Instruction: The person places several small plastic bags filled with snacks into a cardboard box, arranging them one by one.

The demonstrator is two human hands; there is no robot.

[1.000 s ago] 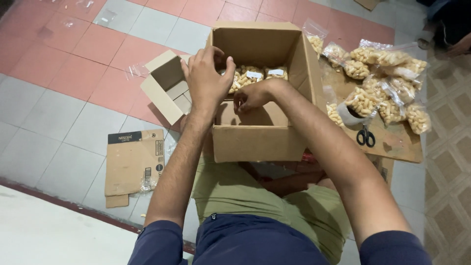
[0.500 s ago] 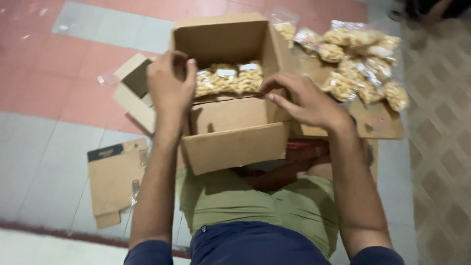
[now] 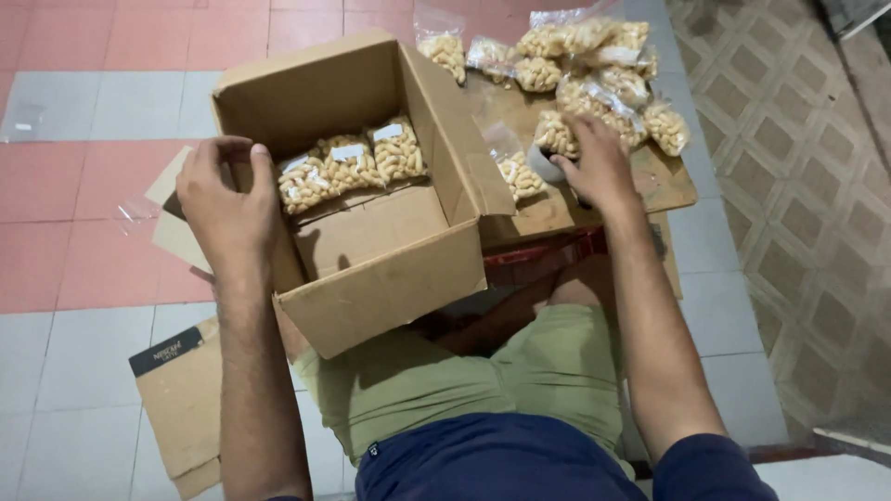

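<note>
Navy short-sleeved shirt, olive green shorts, bare forearms.

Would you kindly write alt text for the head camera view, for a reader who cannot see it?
A seated person's left hand grips the side wall of an open cardboard box with three bags of pale snacks lined up inside, while the right hand rests on a pile of similar bags lying on flat cardboard on the tiled floor.

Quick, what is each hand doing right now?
Left hand: gripping the cardboard box wall.
Right hand: on the snack bags; grip cannot be told.
</note>
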